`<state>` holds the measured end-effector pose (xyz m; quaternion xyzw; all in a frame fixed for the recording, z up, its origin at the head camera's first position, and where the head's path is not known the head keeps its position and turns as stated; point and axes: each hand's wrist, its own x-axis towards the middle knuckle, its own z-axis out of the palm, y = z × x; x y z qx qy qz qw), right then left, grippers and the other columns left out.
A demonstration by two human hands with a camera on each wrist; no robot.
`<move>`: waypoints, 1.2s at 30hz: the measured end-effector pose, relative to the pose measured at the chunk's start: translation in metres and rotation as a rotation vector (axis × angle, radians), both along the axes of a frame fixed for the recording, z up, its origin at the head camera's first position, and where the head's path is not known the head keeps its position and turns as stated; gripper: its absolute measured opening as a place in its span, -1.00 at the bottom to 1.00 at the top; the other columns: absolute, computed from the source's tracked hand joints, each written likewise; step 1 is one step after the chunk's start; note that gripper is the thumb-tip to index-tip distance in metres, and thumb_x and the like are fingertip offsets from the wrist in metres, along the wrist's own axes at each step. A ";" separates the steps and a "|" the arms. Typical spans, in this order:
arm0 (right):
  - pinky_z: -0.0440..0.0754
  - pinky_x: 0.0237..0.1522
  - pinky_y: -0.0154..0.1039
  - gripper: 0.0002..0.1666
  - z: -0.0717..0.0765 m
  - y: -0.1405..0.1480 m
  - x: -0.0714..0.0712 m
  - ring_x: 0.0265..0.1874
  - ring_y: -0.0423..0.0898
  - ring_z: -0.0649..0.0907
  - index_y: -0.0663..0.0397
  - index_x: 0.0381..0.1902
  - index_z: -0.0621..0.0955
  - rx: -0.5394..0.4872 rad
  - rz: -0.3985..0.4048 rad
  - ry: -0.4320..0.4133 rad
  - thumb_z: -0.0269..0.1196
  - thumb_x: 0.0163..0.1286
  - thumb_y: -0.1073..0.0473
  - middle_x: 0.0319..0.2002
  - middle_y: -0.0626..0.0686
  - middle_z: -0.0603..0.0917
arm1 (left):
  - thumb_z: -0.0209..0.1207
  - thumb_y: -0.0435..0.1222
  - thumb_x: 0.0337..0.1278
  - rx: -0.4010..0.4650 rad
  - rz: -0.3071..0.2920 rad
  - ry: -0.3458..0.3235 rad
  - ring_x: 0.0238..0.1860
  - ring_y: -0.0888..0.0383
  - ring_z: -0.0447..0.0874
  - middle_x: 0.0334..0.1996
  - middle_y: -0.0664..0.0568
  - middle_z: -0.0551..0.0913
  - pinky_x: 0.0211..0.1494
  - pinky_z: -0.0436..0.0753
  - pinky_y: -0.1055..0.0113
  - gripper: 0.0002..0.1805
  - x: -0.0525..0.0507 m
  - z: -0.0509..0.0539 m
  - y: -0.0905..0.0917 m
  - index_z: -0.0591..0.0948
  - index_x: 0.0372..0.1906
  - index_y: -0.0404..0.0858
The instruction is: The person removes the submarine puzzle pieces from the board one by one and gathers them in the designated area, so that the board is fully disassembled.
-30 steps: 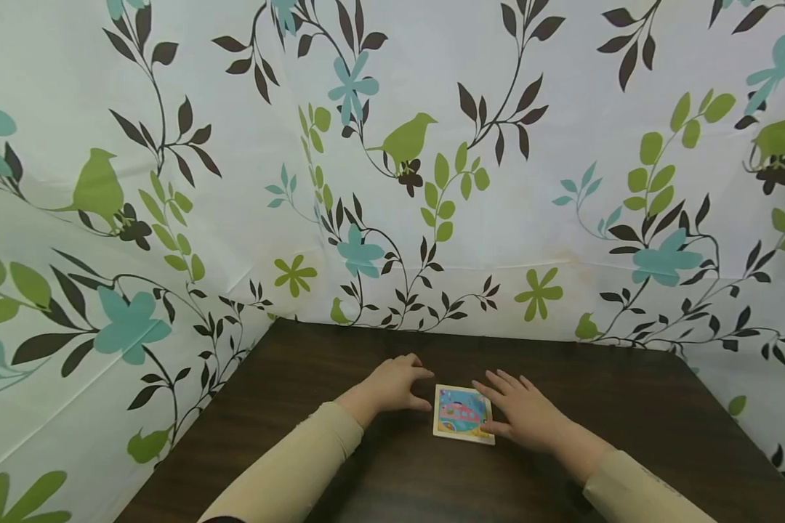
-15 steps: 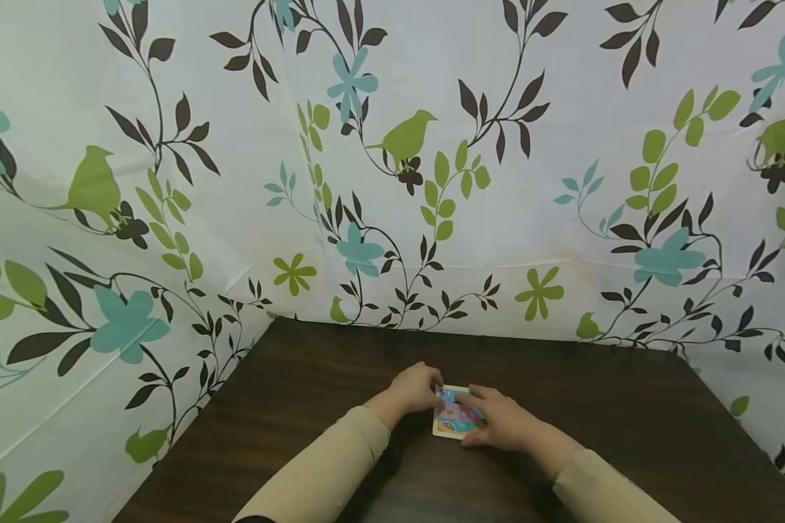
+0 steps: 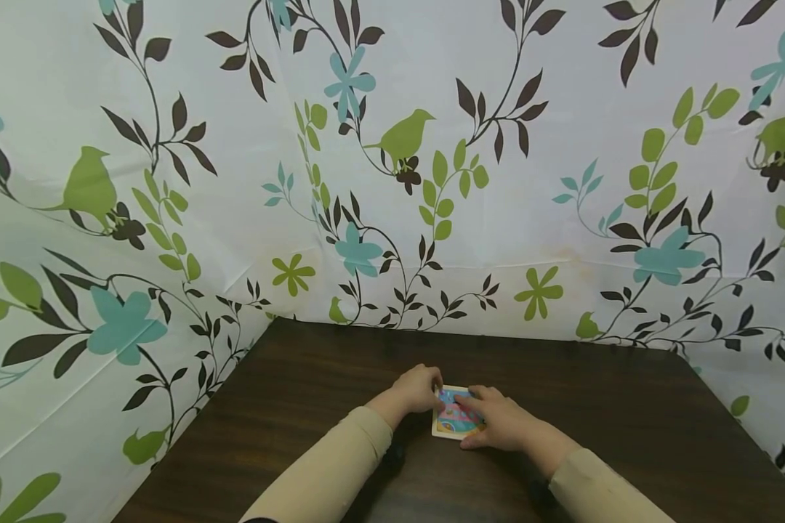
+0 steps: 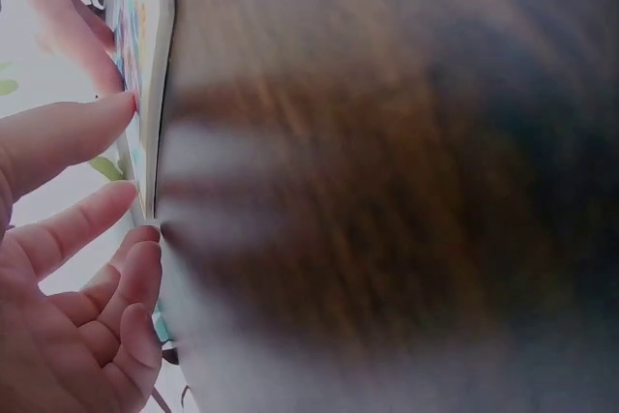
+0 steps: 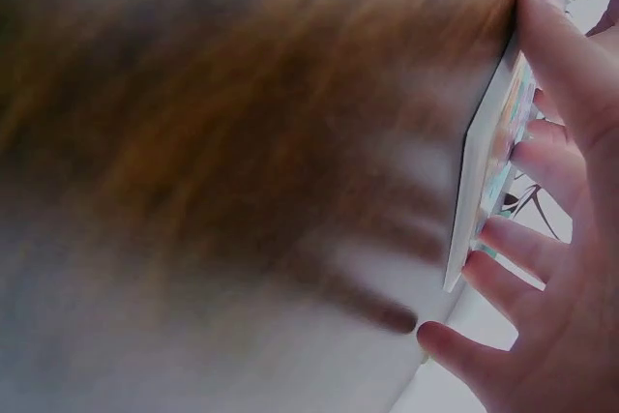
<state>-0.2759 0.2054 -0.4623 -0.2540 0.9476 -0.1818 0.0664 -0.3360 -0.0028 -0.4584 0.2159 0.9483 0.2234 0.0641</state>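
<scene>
A square picture puzzle [image 3: 450, 426] with a pale rim and a blue, pink and yellow picture lies flat on the dark table. At its far left corner is my left hand [image 3: 416, 388]. In the left wrist view that hand's thumb and index tip touch the puzzle [image 4: 161, 74], set apart, while the other fingers bend beside the corner. Across the right side lies my right hand [image 3: 505, 423], holding it with the thumb at the near edge and fingertips on the picture and far corner. Part of the picture is hidden under the fingers.
The dark wood-grain table [image 3: 327, 378] extends around the puzzle on all sides. A white cloth [image 3: 497, 218] printed with birds, leaves and flowers hangs behind the table and along its left. Both forearms, in beige sleeves, reach in from the near edge.
Both hands have come inward onto the puzzle, the left moving right and the right moving left. The puzzle has barely shifted. Over the last half second the hands look almost still.
</scene>
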 end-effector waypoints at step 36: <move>0.28 0.10 0.46 -0.04 -0.001 -0.002 0.000 0.32 0.33 0.30 -0.03 0.41 0.43 0.016 -0.031 -0.017 0.37 0.14 -0.34 0.39 0.30 0.29 | 0.47 -0.17 -0.02 -0.004 -0.019 -0.039 -0.38 0.15 0.42 -0.33 0.08 0.39 -0.24 0.47 0.26 -0.69 -0.004 -0.002 0.006 0.55 -0.31 -0.17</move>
